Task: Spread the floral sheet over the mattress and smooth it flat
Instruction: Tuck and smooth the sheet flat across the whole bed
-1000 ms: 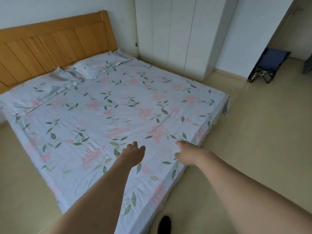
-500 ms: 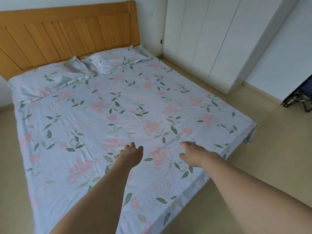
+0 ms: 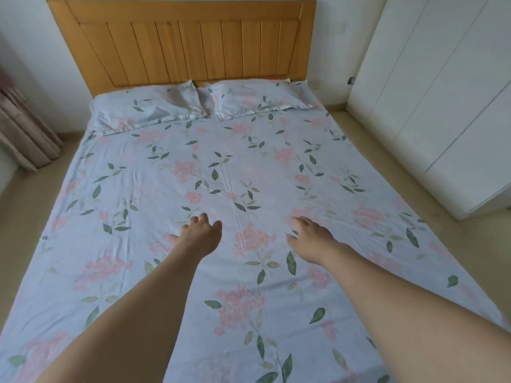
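Sheet [image 3: 166, 189] spread over the whole bed, both hands out above its middle.

Head view: a second ago the camera stood off the bed's foot corner; now it faces the headboard [image 3: 188, 40] squarely from the foot edge. The left hand [image 3: 200, 234] and right hand [image 3: 309, 239] hover apart, fingers loose, gripping nothing; contact with the cloth cannot be told. A long crease [image 3: 237, 217] runs between them, so smoothing looks unfinished.
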